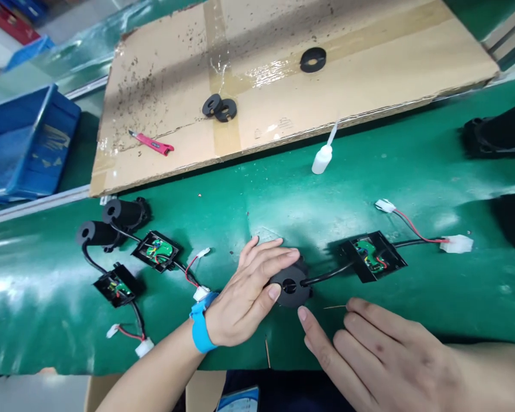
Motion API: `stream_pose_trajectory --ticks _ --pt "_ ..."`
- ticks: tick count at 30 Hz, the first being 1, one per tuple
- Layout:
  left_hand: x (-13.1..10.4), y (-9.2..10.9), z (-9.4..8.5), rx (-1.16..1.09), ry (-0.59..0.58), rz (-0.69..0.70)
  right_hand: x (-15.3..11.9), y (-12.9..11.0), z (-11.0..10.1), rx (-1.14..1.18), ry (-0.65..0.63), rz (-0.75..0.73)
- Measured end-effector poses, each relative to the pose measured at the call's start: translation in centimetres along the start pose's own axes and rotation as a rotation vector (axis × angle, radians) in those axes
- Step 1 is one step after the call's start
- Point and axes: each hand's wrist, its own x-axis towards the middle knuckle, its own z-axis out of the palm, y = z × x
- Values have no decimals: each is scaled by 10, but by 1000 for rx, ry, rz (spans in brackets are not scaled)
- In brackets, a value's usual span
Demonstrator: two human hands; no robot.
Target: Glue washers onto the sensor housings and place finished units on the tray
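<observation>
My left hand (251,289), with a blue band at the wrist, rests its fingers and thumb on the left side of a round black part (295,286). A black cable joins that part to an open black box (375,256) with a green circuit board, and red and black wires lead on to white connectors (456,244). Below and right of the round part is my right hand (381,349), its index fingertip near the part's lower edge. A thin wooden stick (335,307) pokes out at its other fingers, which are curled around it.
Two similar assemblies (158,250) lie at the left. A cardboard sheet (175,74) behind bears black rings (313,59) and a red cutter (152,143). A white bottle (322,159) stands before it. A blue bin (30,143) is far left; another stick (267,353) lies near the front edge.
</observation>
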Motion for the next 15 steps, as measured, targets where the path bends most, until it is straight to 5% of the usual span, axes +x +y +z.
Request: stream_pose_trajectory --ticks 7,12,15 --pt "2 0 -1 -112 -23 -58 -2 -2 2 12 39 64" --pt "0 -1 -1 -168 -35 -100 4 34 -6 195 99 247" --pt "-1 -1 0 -180 -30 -121 6 57 -7 270 27 340"
